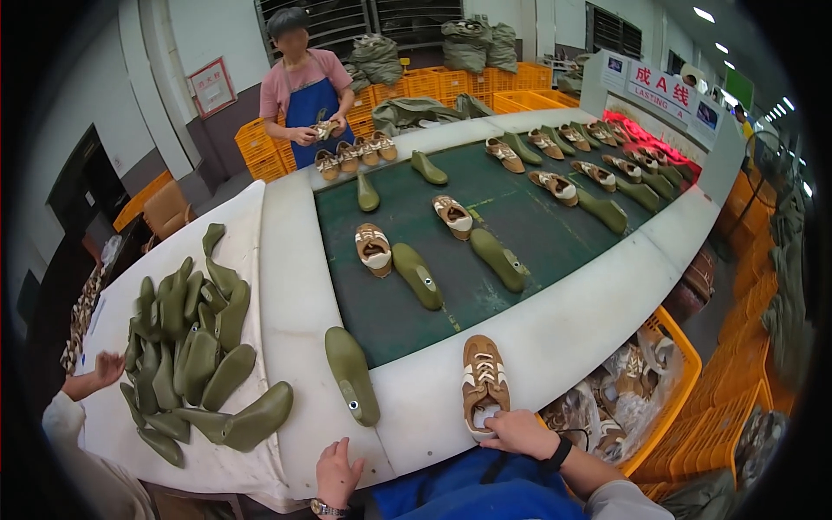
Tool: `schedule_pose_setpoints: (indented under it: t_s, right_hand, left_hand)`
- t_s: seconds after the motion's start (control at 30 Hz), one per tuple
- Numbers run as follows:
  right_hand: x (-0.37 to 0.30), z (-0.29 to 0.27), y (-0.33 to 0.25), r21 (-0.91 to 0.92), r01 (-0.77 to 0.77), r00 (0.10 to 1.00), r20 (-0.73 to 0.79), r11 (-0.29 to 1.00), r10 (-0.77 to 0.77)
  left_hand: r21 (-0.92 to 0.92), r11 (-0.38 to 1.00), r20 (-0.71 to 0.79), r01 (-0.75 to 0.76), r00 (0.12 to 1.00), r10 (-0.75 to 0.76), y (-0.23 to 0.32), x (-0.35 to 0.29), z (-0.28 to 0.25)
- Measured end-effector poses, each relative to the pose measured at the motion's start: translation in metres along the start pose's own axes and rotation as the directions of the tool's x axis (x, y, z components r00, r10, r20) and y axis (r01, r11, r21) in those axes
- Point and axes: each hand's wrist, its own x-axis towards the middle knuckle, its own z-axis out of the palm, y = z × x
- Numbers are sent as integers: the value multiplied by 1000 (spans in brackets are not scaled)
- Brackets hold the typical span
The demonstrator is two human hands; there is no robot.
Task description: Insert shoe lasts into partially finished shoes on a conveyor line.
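My right hand [522, 435], a dark band at its wrist, grips the heel opening of a brown sneaker [482, 381] with white stripes and laces. The sneaker lies on the white table border [416, 394], toe pointing away from me. My left hand [339, 471], wearing a watch, hovers by the table's near edge with its fingers apart and nothing in them. Just beyond it, a green shoe last [351, 374] lies sole up on the border. On the dark green conveyor belt [390, 338] ahead, more brown sneakers [373, 250] stand beside green lasts [417, 276].
A heap of green lasts [199, 355] covers part of the white side table [108, 325]. A co-worker's hand [94, 374] is beside it. Across the belt another person [305, 91] handles a shoe. An orange crate [685, 347] with bagged shoes stands at my right.
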Motion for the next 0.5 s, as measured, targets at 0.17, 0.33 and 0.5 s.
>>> schedule_pose_setpoints:
  t_s: [0.17,0.33,0.5]
  right_hand:
    - [1,-2,-2,-20,-7,999,33,1000,8]
    - [5,3,-3,-6,4,1000,-10,1000,-4]
    - [12,2,-8,-10,26,999,-45,1000,-27]
  left_hand:
    - [8,998,-95,69,993,-68,-23,-9,35]
    - [166,979,-233,115,970,-75,-20,-18,57]
    - [-481,877,-270,19,948,-169,-2,15,35]
